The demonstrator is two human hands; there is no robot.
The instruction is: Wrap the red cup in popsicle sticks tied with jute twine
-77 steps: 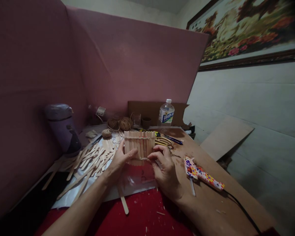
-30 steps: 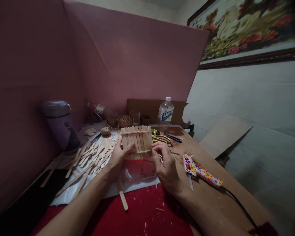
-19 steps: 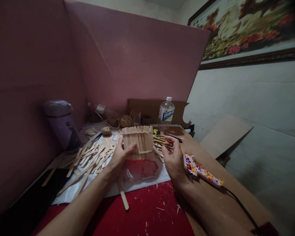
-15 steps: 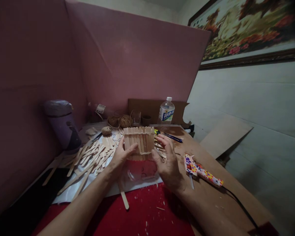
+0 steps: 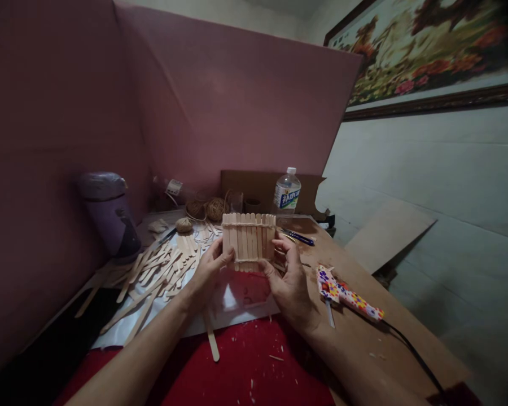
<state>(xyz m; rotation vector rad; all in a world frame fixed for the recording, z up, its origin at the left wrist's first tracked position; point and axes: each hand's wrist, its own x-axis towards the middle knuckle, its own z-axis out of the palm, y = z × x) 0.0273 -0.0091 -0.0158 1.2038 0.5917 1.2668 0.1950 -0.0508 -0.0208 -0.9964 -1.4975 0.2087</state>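
Between my two hands is a small box-like piece made of upright craft sticks, with twine running along its top and bottom edges. My left hand grips its left side, the thumb across the front. At the lower right corner my right hand closes on it, thumb low in front and fingers behind the right edge. Below the piece, a clear, shiny sheet or block lies on the white paper; I cannot tell which. A single craft stick sticks out over the red cloth under my left wrist.
Loose craft sticks lie heaped on the left beside a purple tumbler. Balls of twine and a plastic bottle stand at the back. A flower-patterned glue gun with a cord and a blue pen-like tool lie right.
The craft-stick piece has shifted to the right and slightly up, its front turned more squarely towards me. My right hand, loosely spread at its edge before, has closed onto it.
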